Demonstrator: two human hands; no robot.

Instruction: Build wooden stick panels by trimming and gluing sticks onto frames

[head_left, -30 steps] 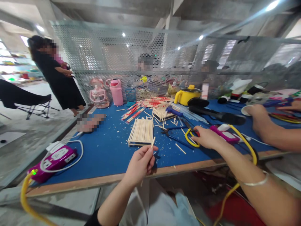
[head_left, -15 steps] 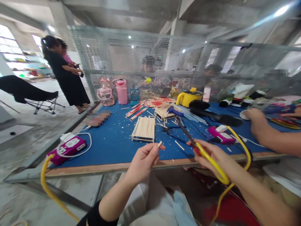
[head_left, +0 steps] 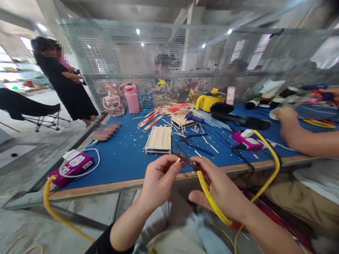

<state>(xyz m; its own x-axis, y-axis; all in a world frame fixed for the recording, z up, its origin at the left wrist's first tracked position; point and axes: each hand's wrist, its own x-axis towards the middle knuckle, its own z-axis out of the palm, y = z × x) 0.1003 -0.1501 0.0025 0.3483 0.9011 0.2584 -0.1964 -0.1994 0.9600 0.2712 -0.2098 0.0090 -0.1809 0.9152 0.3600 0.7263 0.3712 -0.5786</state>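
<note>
My left hand (head_left: 159, 179) pinches a short pale wooden stick (head_left: 179, 160) between thumb and fingertips, just over the front edge of the table. In my right hand (head_left: 222, 183) is a pair of scissors (head_left: 194, 165) with long yellow handles. The scissor blades are spread and reach the stick at my left fingertips; whether they touch it I cannot tell. Behind my left hand stands a small slatted rack of wooden sticks (head_left: 159, 138). Blue-handled pliers (head_left: 197, 145) lie to its right, among cut stick pieces.
A second stick frame (head_left: 182, 121), red-wrapped chopsticks (head_left: 150, 119) and a blue glue gun (head_left: 194, 117) lie farther back. Purple power strips (head_left: 75, 168) (head_left: 247, 141) sit left and right. A co-worker's arm (head_left: 304, 135) rests at right. Pink bottles (head_left: 131, 98) stand by the mesh screen (head_left: 119, 53).
My right hand has brought the scissors leftward to the stick, and their blades have spread apart. My left hand keeps its pinch on the stick. The camera view has shifted slightly.
</note>
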